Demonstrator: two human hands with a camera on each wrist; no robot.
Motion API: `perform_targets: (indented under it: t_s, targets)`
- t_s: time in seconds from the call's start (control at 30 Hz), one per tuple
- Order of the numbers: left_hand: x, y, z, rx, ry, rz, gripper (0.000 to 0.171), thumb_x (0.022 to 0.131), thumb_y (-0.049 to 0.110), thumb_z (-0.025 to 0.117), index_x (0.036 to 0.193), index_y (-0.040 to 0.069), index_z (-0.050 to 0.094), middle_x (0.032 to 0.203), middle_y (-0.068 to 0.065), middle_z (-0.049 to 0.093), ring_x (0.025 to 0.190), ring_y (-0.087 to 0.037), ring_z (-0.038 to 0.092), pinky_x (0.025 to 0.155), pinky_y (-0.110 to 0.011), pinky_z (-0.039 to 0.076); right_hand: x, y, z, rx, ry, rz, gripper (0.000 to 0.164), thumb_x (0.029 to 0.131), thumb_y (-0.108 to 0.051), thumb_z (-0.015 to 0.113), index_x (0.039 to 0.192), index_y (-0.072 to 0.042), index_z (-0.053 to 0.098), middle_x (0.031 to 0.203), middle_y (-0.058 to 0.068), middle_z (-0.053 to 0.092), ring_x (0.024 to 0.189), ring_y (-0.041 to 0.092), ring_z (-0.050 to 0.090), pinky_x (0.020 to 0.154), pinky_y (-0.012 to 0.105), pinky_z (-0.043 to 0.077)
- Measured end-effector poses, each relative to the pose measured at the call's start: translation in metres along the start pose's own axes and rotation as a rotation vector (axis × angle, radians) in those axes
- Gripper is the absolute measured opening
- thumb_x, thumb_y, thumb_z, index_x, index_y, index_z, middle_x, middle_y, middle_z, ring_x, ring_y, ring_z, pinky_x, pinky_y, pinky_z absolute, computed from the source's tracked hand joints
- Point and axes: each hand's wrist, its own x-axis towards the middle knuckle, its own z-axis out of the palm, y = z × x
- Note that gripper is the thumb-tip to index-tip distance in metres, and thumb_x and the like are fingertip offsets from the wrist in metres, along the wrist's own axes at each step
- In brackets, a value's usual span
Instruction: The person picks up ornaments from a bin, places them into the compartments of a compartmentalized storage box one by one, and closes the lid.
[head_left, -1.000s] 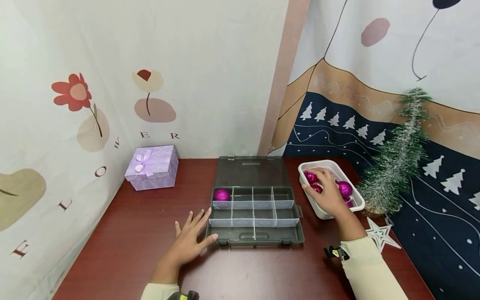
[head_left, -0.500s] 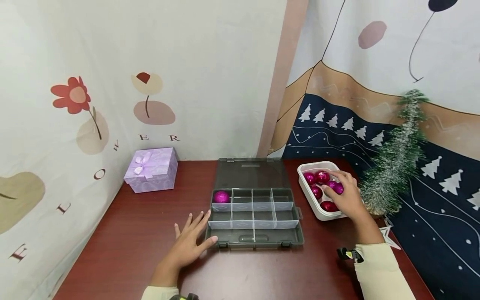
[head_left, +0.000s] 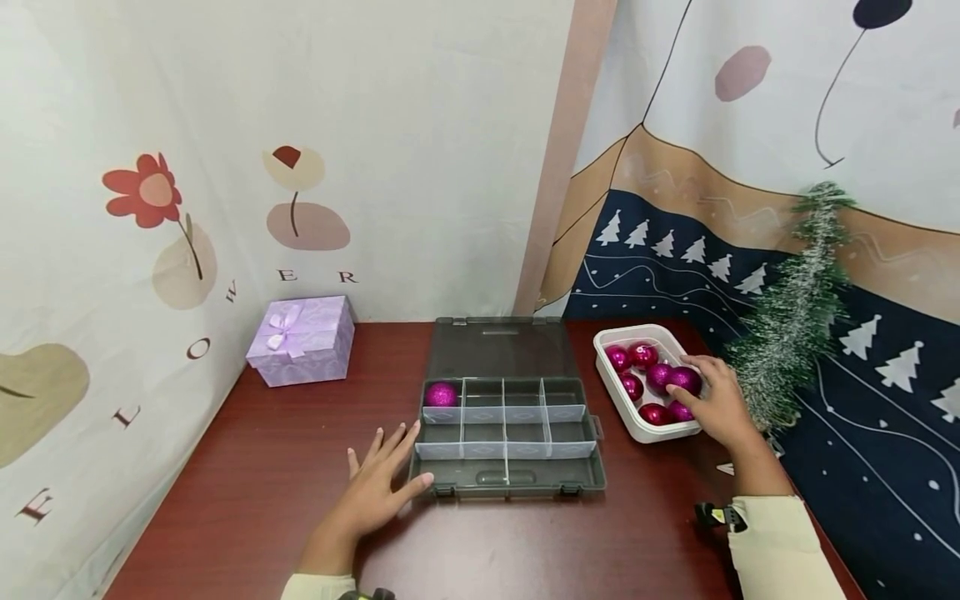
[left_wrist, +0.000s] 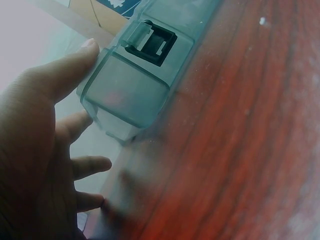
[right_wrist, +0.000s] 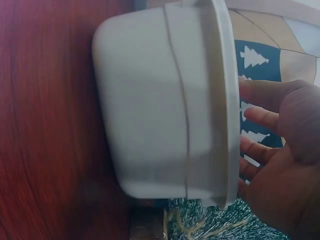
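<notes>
In the head view my right hand (head_left: pixel 723 404) reaches over the near right rim of a white plastic tub (head_left: pixel 611 383). Its thumb and fingers pinch a dark purple bauble (head_left: pixel 686 381) among several shiny red and purple baubles (head_left: pixel 632 385). The right wrist view has the tub wall (right_wrist: pixel 145 110) hiding those fingertips. My left hand (head_left: pixel 378 487) lies with fingers spread, touching the left edge of a grey see-through compartment box (head_left: pixel 510 473). The box's lid stands open at the back. One glittery magenta bauble (head_left: pixel 442 395) sits in the back left compartment.
A lilac gift box (head_left: pixel 303 342) with a bow stands at the back left. Behind the tub on the right is a small tinsel tree (head_left: pixel 787 317), with part of a white star (head_left: pixel 725 468) near its base. Printed cloth walls border the brown table (head_left: pixel 247 500).
My right hand has moved from the tub's left side to its right side and now holds a purple bauble there. The left hand and compartment box stay in place.
</notes>
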Motion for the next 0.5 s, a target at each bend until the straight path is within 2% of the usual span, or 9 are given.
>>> perform_targets:
  t_s: [0.23, 0.5]
  targets:
    - [0.001, 0.0, 0.0, 0.002, 0.004, 0.003, 0.085, 0.102, 0.058, 0.068, 0.173, 0.028, 0.034, 0.175, -0.021, 0.039, 0.162, -0.062, 0.023, 0.116, -0.096, -0.002, 0.003, 0.005, 0.0, -0.042, 0.008, -0.038, 0.055, 0.1, -0.009, 0.078, 0.148, 0.007, 0.056, 0.152, 0.037, 0.045, 0.141, 0.061, 0.039, 0.112, 0.084, 0.035]
    - [0.0, -0.001, 0.001, 0.0, 0.001, -0.002, 0.085, 0.102, 0.058, 0.068, 0.173, 0.027, 0.034, 0.175, -0.022, 0.039, 0.163, -0.062, 0.022, 0.115, -0.096, -0.003, 0.006, 0.013, 0.002, -0.092, -0.034, -0.017, 0.059, 0.099, -0.011, 0.078, 0.15, 0.006, 0.054, 0.15, 0.039, 0.047, 0.136, 0.063, 0.047, 0.112, 0.083, 0.038]
